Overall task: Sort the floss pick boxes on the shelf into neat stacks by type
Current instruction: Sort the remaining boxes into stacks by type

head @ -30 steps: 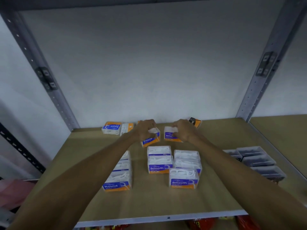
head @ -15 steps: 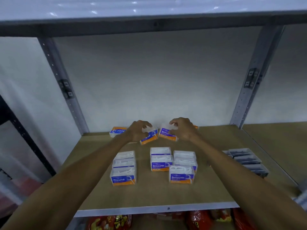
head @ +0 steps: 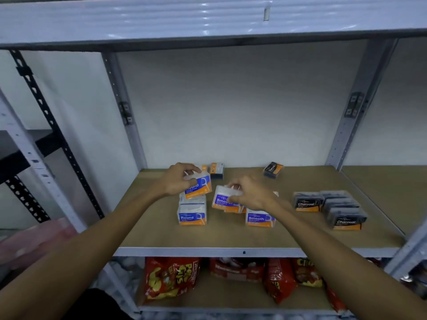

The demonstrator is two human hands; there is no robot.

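1. Red and yellow snack bags point(head: 171, 278) fill the lower shelf, nearest to you.
2. On the brown shelf board point(head: 208, 239) above them, the front row runs left to right. It starts with a Round stack point(head: 192, 212), then a Smooth stack point(head: 260, 219). Well off to the right are the Charcoal boxes point(head: 345, 213), lined up in two rows.
3. Your left hand point(head: 179, 181) grips a Round box point(head: 198, 187), fingers curled over its top. You hold it tilted, just above the rear of the Round stack.
4. Your right hand point(head: 251, 192) pinches a Smooth box point(head: 223, 199) by its upper edge. It is also tilted, to the left of the Smooth stack and over more orange-edged boxes half hidden by your hand. The two held boxes sit close together; whether they touch is unclear.
5. Against the back wall, a dark box point(head: 216, 169) stands just behind your left fingertips. A loose Charcoal box point(head: 273, 169) lies askew farther right, beyond your right hand.
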